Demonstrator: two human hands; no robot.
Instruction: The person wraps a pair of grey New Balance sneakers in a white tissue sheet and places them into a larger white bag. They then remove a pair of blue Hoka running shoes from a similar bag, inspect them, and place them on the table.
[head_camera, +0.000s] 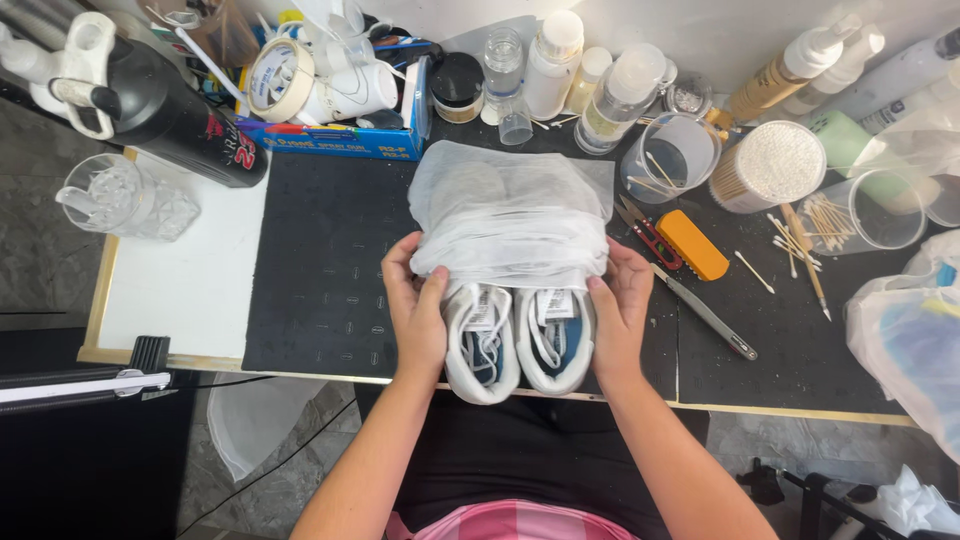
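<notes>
White shoes (518, 340), black mat (330, 270)

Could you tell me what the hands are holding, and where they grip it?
Both hands, left hand and right hand, hold a pair of white sneakers by the outer sides, half inside a white bag.

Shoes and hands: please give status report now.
Left hand and right hand grip bag's open edge. White bag covers toe half of white shoes. Scissors lie beside.

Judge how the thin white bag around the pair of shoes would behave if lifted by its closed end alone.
The white bag looks thin and wrinkled, so probably floppy. Its mouth is open where the shoes stick out, so they could slide out. The left hand and right hand grip both sides, suggesting support helps.
</notes>
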